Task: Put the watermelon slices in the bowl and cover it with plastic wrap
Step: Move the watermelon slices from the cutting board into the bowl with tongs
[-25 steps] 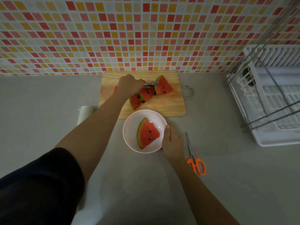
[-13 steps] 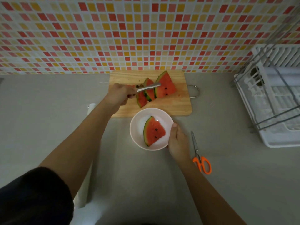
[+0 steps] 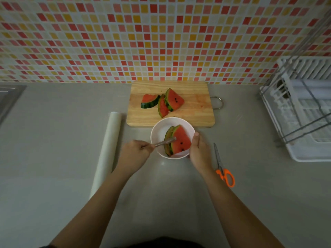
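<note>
Two watermelon slices lie stacked in the bowl at the centre of the frame, rinds toward the left. Three further slices wait on the cutting board just above it.

Our left hand curls its fingers round the handle of a metal utensil, whose tip rests on the upper slice in the bowl. Our right hand steadies the bowl from the right, thumb laid against the rim. Its other fingers are hidden by the bowl's side, so we cannot tell how they lie.

The board slices lie straight up-frame from the utensil tip, and the nearest one runs roughly up and down with its lower end close to the bowl's rim. We judge the left hand, already holding the tool, the likelier to fetch them.

The board's lower edge sits right against the bowl, so the carry is short. The plastic wrap roll at left and the scissors at right lie clear of that path.
</note>
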